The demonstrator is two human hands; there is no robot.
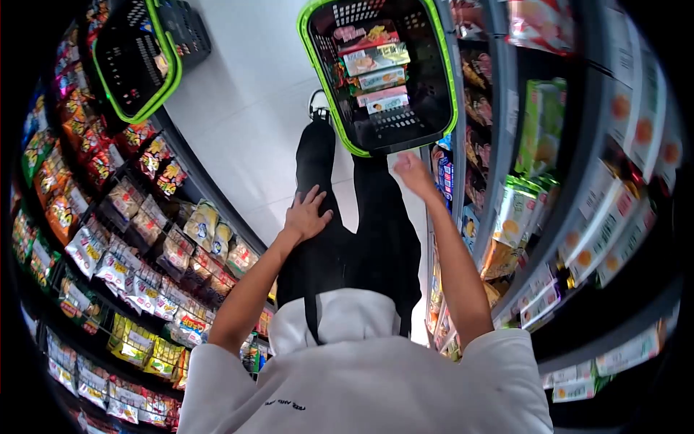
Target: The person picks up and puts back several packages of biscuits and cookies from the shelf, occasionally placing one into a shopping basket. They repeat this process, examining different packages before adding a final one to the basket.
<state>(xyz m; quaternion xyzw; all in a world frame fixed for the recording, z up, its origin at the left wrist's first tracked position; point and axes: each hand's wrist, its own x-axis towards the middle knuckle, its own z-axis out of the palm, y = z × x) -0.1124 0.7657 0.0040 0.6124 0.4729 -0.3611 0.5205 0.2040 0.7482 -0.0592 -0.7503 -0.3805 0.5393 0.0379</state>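
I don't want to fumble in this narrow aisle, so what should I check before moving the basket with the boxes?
1. Left hand holding nothing: ok, it lies spread on the left thigh.
2. Right hand has a grip on the basket: cannot tell; it is curled beside the near rim, contact unclear.
3. Boxes inside the basket: ok, they lie between its walls.
4. Basket free of the right-hand shelf: cannot tell; they look close from above.
5. Second basket wholly in view: not ok, the picture's top edge cuts it off.
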